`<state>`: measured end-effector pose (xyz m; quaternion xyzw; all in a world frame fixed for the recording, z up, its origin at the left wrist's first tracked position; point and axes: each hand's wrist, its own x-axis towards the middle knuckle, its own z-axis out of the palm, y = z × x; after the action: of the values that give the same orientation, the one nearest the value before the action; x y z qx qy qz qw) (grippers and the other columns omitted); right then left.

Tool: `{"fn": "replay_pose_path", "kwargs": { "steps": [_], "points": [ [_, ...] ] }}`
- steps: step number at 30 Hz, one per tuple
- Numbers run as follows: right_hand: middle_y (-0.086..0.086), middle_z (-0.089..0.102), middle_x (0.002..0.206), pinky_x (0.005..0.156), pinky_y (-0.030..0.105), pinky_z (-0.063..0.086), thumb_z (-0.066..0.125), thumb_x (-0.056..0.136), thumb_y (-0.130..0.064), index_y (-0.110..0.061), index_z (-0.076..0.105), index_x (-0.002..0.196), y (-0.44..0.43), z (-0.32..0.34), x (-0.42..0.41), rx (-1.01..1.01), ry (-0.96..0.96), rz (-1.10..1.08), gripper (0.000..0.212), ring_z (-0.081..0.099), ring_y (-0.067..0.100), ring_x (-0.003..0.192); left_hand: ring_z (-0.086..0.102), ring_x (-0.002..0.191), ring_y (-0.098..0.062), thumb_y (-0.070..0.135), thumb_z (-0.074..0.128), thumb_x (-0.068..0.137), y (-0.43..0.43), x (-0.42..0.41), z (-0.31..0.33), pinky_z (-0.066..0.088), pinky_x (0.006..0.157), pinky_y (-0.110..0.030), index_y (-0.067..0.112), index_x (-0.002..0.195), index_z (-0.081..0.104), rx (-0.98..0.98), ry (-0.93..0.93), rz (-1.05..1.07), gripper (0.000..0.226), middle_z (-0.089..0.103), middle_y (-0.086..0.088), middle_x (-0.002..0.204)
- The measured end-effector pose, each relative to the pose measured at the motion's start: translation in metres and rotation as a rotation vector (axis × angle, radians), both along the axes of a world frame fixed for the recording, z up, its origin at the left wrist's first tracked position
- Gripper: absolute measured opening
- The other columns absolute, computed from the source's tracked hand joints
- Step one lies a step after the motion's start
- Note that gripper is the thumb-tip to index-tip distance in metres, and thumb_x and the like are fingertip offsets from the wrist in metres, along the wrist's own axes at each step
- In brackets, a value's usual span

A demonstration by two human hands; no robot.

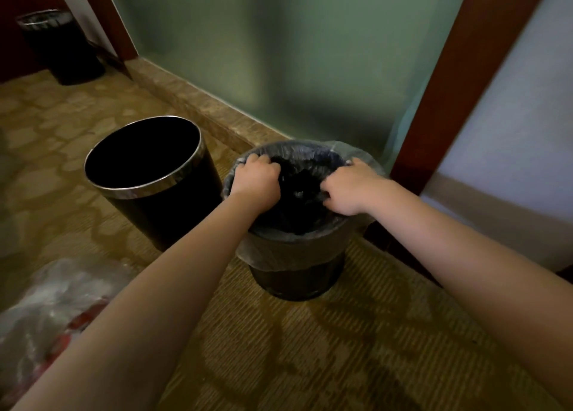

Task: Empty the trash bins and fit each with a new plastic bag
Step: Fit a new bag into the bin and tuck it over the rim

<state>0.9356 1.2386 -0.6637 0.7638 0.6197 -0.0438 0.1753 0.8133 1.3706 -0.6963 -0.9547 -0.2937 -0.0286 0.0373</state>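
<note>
Plastic bag [280,254], thin and clear, lines a black trash bin [297,279] standing on the carpet. Its edge is folded out over the bin's rim and hangs partway down the outside. The left hand [257,182] holds the film at the rim's left side and the right hand [348,190] at the rim's right side, each grip closed with fingers curled into bunched plastic. Just beside this bin, to its left, stands a bare bin [161,212] with a silver rim and no liner. Further left and nearer the viewer lies a crumpled clear sack [46,311] with red items inside. The bag looks light, soft, slippery and easily torn. It is best taken by gathered film at the rim, not stretched.
</note>
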Motion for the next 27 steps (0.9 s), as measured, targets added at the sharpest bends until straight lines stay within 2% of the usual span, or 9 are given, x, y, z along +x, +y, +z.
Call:
{"fn": "replay_pose_path", "kwargs": {
  "steps": [3, 5, 8, 11, 14, 18, 22, 24, 27],
  "points": [
    [0.003, 0.061, 0.115, 0.101, 0.041, 0.032, 0.051, 0.092, -0.03, -0.02, 0.059, 0.114, -0.005, -0.007, 0.002, 0.464, -0.008, 0.06, 0.026, 0.05, 0.027, 0.115, 0.04, 0.116, -0.036, 0.02, 0.05, 0.087, -0.002, 0.007, 0.004, 0.037, 0.086, -0.046, 0.006, 0.113, 0.056, 0.085, -0.197, -0.034, 0.031, 0.049, -0.018, 0.121],
    [0.007, 0.051, 0.125, 0.095, 0.04, 0.037, 0.055, 0.092, -0.028, -0.016, 0.05, 0.123, -0.005, -0.011, 0.0, 0.656, 0.106, -0.095, 0.034, 0.044, 0.029, 0.119, 0.036, 0.122, -0.035, 0.021, 0.051, 0.085, -0.004, 0.013, 0.006, 0.035, 0.092, -0.047, 0.009, 0.125, 0.051, 0.1, -0.237, -0.048, 0.042, 0.045, -0.016, 0.13],
    [0.008, 0.035, 0.146, 0.097, 0.037, 0.039, 0.055, 0.096, -0.029, -0.017, 0.03, 0.145, 0.001, -0.019, 0.001, 0.637, 0.51, -0.486, 0.057, 0.041, 0.029, 0.13, 0.021, 0.14, -0.028, 0.026, 0.052, 0.087, -0.002, 0.022, 0.0, 0.023, 0.109, -0.049, 0.015, 0.145, 0.031, 0.015, -0.166, -0.023, 0.063, 0.027, -0.01, 0.152],
    [0.004, 0.038, 0.149, 0.096, 0.031, 0.036, 0.048, 0.1, -0.039, -0.022, 0.026, 0.151, -0.001, -0.024, 0.004, 0.794, 1.058, -0.768, 0.058, 0.044, 0.023, 0.129, 0.005, 0.147, -0.025, 0.031, 0.049, 0.091, 0.003, 0.023, -0.008, 0.01, 0.117, -0.05, 0.015, 0.152, 0.013, -0.076, -0.023, 0.033, 0.072, 0.007, -0.007, 0.16],
    [0.003, 0.037, 0.152, 0.109, 0.034, 0.029, 0.034, 0.102, -0.051, -0.022, 0.034, 0.149, -0.013, -0.033, 0.004, 0.866, 1.434, -0.983, 0.056, 0.036, 0.024, 0.139, -0.004, 0.148, -0.025, 0.03, 0.045, 0.094, -0.001, 0.02, -0.01, 0.006, 0.116, -0.055, 0.014, 0.15, 0.016, -0.019, -0.008, -0.005, 0.066, 0.0, -0.007, 0.161],
    [0.009, 0.049, 0.145, 0.113, 0.048, 0.034, 0.031, 0.089, -0.074, -0.019, 0.045, 0.144, -0.028, -0.06, -0.002, 0.73, 1.701, -1.219, 0.08, 0.046, 0.031, 0.132, -0.003, 0.148, -0.024, 0.024, 0.04, 0.096, -0.013, 0.027, -0.004, 0.005, 0.117, -0.055, 0.014, 0.146, 0.029, -0.053, -0.095, -0.062, 0.052, 0.005, -0.007, 0.16],
    [0.006, 0.041, 0.151, 0.116, 0.042, 0.029, 0.022, 0.097, -0.065, -0.022, 0.036, 0.149, -0.032, -0.054, 0.005, 0.774, 1.477, -1.056, 0.07, 0.038, 0.026, 0.139, 0.017, 0.144, -0.026, 0.024, 0.035, 0.1, -0.026, 0.03, 0.003, 0.014, 0.115, -0.053, 0.015, 0.135, 0.046, -0.11, -0.088, -0.105, 0.038, 0.028, -0.009, 0.153],
    [0.002, 0.044, 0.148, 0.11, 0.032, 0.03, 0.023, 0.103, -0.051, -0.019, 0.039, 0.146, -0.032, -0.04, 0.011, 0.936, 1.166, -0.871, 0.056, 0.038, 0.021, 0.137, 0.048, 0.116, -0.031, 0.026, 0.035, 0.101, -0.034, 0.026, 0.012, 0.038, 0.096, -0.044, 0.013, 0.108, 0.06, -0.218, -0.135, -0.112, 0.029, 0.057, -0.01, 0.117],
    [0.001, 0.059, 0.119, 0.087, 0.027, 0.039, 0.041, 0.102, -0.035, -0.017, 0.056, 0.125, -0.029, -0.024, 0.02, 1.033, 0.897, -0.721, 0.033, 0.054, 0.018, 0.111, 0.056, 0.078, -0.028, 0.035, 0.036, 0.102, -0.055, 0.019, 0.024, 0.04, 0.067, -0.033, 0.01, 0.079, 0.056, -0.482, -0.106, -0.101, 0.04, 0.055, -0.005, 0.073]
  ]
}}
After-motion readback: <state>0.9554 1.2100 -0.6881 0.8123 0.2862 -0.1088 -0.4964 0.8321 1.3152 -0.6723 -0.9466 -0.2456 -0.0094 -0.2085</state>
